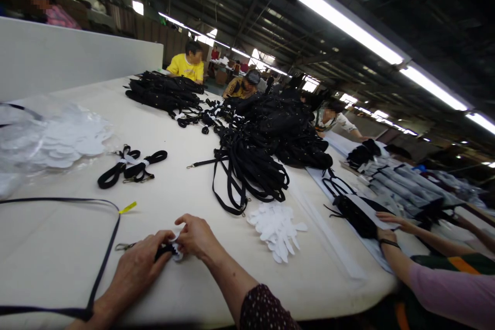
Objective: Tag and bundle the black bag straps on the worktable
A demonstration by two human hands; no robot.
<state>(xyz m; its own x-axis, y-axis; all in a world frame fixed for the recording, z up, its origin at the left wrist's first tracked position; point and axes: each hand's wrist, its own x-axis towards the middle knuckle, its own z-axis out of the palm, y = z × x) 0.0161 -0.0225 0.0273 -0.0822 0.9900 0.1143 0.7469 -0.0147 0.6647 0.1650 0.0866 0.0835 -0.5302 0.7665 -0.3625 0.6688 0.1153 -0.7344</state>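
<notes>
Black folded strap (pixel 164 251) lies between your hands at the near side of the surface (pixel 204 294), gripped by your left hand (pixel 141 260). Your right hand (pixel 197 237) touches the white band (pixel 178 253) at its right end; whether it pinches, I cannot tell. White slips (pixel 274 229) lie right, loose straps (pixel 251 170) farther off.

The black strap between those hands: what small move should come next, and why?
Probably wrap the white piece snugly around the black strap: the left hand holds the strap, the right hand is at the white piece, and nearby bundles wear white bands.
</notes>
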